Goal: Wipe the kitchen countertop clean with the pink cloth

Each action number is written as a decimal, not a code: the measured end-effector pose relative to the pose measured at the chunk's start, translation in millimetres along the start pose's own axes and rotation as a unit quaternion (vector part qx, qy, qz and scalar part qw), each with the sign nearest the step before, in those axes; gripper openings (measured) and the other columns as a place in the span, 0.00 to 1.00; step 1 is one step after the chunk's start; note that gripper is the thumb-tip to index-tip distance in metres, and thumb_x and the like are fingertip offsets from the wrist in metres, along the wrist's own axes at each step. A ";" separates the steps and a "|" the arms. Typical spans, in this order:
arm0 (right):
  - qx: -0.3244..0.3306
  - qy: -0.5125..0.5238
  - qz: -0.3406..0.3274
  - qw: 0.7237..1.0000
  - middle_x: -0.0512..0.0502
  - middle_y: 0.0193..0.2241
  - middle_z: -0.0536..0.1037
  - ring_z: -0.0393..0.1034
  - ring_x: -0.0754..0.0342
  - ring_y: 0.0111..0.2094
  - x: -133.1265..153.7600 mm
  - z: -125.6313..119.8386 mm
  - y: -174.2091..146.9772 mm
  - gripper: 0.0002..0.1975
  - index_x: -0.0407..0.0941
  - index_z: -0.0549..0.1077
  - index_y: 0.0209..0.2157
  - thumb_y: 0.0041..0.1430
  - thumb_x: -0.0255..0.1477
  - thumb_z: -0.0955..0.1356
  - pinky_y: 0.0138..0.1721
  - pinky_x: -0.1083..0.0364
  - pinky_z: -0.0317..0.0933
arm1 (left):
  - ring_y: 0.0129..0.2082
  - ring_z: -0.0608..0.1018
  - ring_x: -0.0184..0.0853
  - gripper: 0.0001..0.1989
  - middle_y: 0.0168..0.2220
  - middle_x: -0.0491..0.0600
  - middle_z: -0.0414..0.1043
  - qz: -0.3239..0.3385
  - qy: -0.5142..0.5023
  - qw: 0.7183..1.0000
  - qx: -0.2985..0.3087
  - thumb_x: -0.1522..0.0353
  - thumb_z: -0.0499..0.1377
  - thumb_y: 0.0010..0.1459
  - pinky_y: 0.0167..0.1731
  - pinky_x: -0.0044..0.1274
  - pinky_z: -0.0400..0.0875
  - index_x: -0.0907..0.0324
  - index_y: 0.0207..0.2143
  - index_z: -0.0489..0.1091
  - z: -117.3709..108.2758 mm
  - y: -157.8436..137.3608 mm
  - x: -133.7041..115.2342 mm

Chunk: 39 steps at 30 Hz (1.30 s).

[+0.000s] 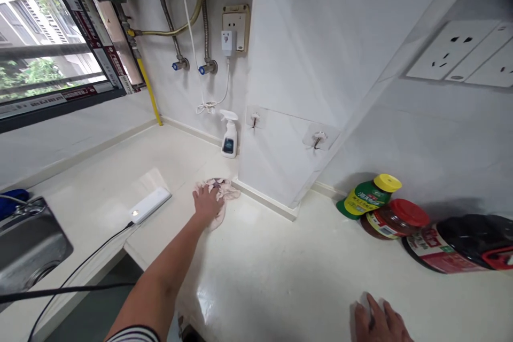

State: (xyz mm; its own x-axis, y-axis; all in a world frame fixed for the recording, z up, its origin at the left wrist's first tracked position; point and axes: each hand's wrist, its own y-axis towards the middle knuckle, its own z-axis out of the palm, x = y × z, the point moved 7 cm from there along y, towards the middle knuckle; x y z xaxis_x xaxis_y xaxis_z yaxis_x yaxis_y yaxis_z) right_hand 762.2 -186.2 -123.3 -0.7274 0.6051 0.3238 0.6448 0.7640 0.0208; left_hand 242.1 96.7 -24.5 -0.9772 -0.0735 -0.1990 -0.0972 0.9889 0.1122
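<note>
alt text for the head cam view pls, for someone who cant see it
A person's left hand presses a pink cloth flat on a pale kitchen counter near a wall corner, while the right hand rests on the counter at the near edge. A spray bottle, a white power bank, jars and a sink sit around.

1. One pink crumpled cloth (pixel 219 192) on the pale stone bench (pixel 280 267), far left of centre.
2. One white plastic spray bottle (pixel 230 134) at the far wall.
3. One white oblong power bank with a lit spot (pixel 149 205), one black cable (pixel 80 267) running from it.
4. Three containers at right: a yellow-lidded green-labelled jar (pixel 368 195), a red-lidded sauce jar (pixel 395 219), a black-lidded tub (pixel 460 243).
5. Two clear wall hooks (pixel 319 139).
6. Two blue-handled pipe valves (pixel 179 65).
7. One steel sink (pixel 28 246), near left.
</note>
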 end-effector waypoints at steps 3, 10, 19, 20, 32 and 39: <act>-0.002 0.002 -0.003 1.000 0.35 0.68 0.62 0.54 0.32 0.68 -0.3 -0.7 -0.4 0.35 0.50 0.66 0.65 0.65 0.52 0.53 0.63 0.28 0.50 | 0.62 0.67 0.57 0.25 0.60 0.65 0.67 -0.032 0.014 0.999 -0.004 0.57 0.56 0.61 0.62 0.50 0.54 0.59 0.56 0.72 -10.0 -11.8 29.5; -0.029 -0.021 -0.002 0.999 0.31 0.67 0.62 0.53 0.31 0.69 13.4 -2.1 -7.5 0.33 0.47 0.66 0.64 0.66 0.47 0.53 0.64 0.29 0.49 | 0.67 0.60 0.59 0.20 0.66 0.62 0.63 0.046 -0.019 0.999 0.007 0.65 0.56 0.60 0.63 0.50 0.54 0.57 0.53 0.75 0.3 -107.5 -27.3; -0.018 -0.028 0.002 0.999 0.32 0.68 0.62 0.54 0.32 0.68 11.4 -2.5 -7.2 0.35 0.46 0.66 0.64 0.66 0.49 0.52 0.65 0.30 0.49 | 0.69 0.60 0.50 0.16 0.67 0.41 0.65 0.442 -0.153 0.883 0.031 0.55 0.56 0.61 0.64 0.52 0.54 0.37 0.51 0.74 60.2 -293.5 -192.7; -0.025 -0.024 0.000 0.999 0.33 0.68 0.62 0.54 0.32 0.68 11.5 -4.0 -7.8 0.35 0.47 0.66 0.64 0.66 0.49 0.52 0.65 0.30 0.50 | 0.68 0.61 0.48 0.16 0.67 0.40 0.65 0.457 -0.150 0.876 0.030 0.54 0.57 0.61 0.64 0.51 0.54 0.36 0.50 0.73 64.2 -303.4 -193.8; -0.021 -0.003 -0.007 1.000 0.36 0.69 0.62 0.54 0.32 0.69 10.1 -7.9 -11.4 0.33 0.49 0.66 0.65 0.66 0.49 0.55 0.65 0.30 0.48 | 0.69 0.60 0.52 0.24 0.68 0.51 0.63 0.122 -0.049 0.991 0.036 0.58 0.60 0.60 0.63 0.55 0.53 0.42 0.59 0.70 3.4 -140.9 -26.5; -0.021 0.004 -0.023 1.000 0.33 0.68 0.62 0.54 0.33 0.68 8.3 -9.4 -15.2 0.31 0.49 0.66 0.64 0.67 0.47 0.55 0.64 0.30 0.49 | 0.69 0.60 0.55 0.24 0.70 0.56 0.59 -0.040 0.017 0.999 -0.010 0.58 0.54 0.63 0.62 0.54 0.55 0.49 0.60 0.70 -36.9 -141.3 101.8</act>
State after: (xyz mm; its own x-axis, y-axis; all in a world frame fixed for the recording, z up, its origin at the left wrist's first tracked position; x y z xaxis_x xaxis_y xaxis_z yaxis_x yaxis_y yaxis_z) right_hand 748.5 -194.8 -112.0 -0.7544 0.5675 0.3300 0.6204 0.7806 0.0757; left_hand 149.4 -55.3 -24.7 -0.9723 -0.1561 -0.1739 -0.1778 0.9771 0.1171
